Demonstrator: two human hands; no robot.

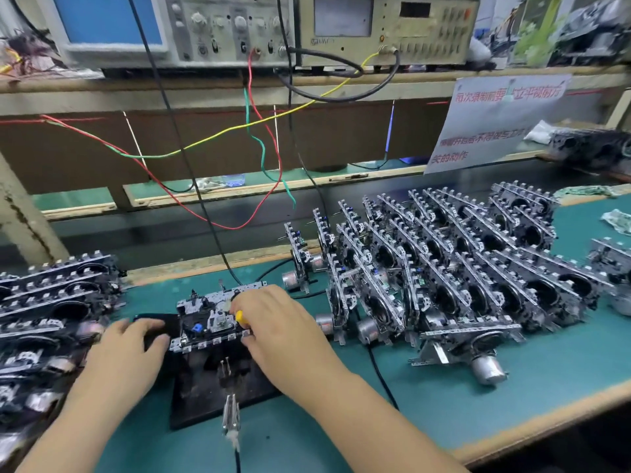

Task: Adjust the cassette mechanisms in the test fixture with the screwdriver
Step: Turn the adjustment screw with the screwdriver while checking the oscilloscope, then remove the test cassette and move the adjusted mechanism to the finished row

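A cassette mechanism (208, 319) sits on the black test fixture (201, 387) at the centre of the green mat. My right hand (273, 322) lies over its right end and grips a yellow-handled screwdriver (240, 316), of which only a bit of handle shows between the fingers. My left hand (133, 343) rests on the fixture's left side, fingers curled loosely over a black part next to the mechanism. The screwdriver's tip is hidden under my right hand.
Rows of cassette mechanisms (461, 278) stand on edge to the right; more are stacked at the left (51, 302). A metal clamp lever (230, 418) juts from the fixture's front. Coloured wires (263, 148) hang from the oscilloscope (136, 25) on the shelf behind.
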